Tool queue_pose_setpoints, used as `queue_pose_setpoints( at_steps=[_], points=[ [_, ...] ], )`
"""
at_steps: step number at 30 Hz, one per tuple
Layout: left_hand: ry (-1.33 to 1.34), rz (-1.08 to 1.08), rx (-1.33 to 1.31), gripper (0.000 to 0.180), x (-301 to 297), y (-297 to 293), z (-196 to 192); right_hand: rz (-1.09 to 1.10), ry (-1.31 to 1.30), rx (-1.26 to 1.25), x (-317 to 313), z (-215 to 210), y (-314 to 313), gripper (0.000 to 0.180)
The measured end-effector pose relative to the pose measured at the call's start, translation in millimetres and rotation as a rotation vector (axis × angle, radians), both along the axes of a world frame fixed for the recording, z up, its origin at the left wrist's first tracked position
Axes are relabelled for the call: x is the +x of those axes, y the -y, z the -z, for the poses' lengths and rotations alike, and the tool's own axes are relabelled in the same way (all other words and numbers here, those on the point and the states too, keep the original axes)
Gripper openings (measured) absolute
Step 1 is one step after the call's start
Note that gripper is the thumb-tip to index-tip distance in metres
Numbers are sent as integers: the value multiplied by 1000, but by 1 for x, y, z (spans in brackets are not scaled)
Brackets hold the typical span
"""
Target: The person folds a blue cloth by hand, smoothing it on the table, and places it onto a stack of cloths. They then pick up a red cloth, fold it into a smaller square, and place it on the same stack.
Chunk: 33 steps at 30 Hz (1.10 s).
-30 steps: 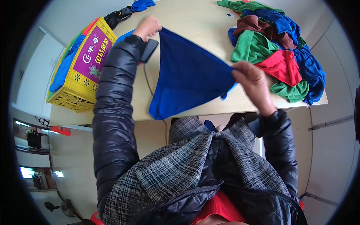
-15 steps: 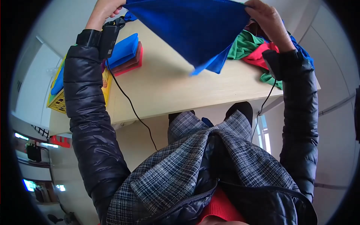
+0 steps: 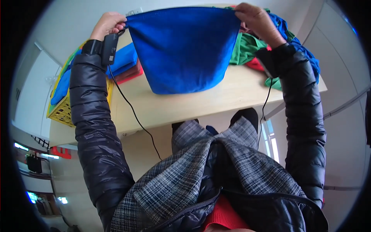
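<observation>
The table (image 3: pixel 185 104) is carrying the work, and the blue cloth (image 3: pixel 185 50) is hanging above it, stretched by its upper edge between both hands with its lower edge just reaching the tabletop. The left hand (image 3: pixel 109 24) is pinching the cloth's left upper corner, closed on it; the right hand (image 3: pixel 255 17) is gripping the right upper corner in the same way. To do this step well, both hands should be keeping the upper edge taut and level, holding the corners at equal height so the cloth is hanging flat and square, and letting the lower edge settle evenly on the table. To the right, a heap of clothes (image 3: pixel 266 50) in green, red and blue is lying partly behind the cloth and the right sleeve, so its extent is not showing. To the left, a yellow basket (image 3: pixel 67 110) is standing at the table's edge holding blue cloths; a red and blue stack (image 3: pixel 127 65) is lying beside it, partly hidden by the left forearm. The far side of the table is being covered by the cloth, and the fingertips are too small to make out.
</observation>
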<state>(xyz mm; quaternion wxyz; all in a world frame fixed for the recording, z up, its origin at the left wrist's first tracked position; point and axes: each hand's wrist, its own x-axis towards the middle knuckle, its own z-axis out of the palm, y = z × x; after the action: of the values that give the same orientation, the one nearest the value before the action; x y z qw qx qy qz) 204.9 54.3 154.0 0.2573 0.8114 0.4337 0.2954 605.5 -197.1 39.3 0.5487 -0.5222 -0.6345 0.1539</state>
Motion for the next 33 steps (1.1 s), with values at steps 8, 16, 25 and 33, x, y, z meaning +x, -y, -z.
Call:
queue_pose_setpoints(
  at_steps=[8,16,25,33],
  points=[
    [280,79,-27,14,37,-31,28,482,505,250,-12,-22,13,12],
    [263,-8,-53,24,-11,-64,166,147,595,384,-117,71,41,8],
    [-84,388,-22,19,1,164,310,-184,436,-3,-216,237,1,10],
    [-15,239,219,24,-15,243,348,-324,102,-217,-196,227,11,13]
  ],
)
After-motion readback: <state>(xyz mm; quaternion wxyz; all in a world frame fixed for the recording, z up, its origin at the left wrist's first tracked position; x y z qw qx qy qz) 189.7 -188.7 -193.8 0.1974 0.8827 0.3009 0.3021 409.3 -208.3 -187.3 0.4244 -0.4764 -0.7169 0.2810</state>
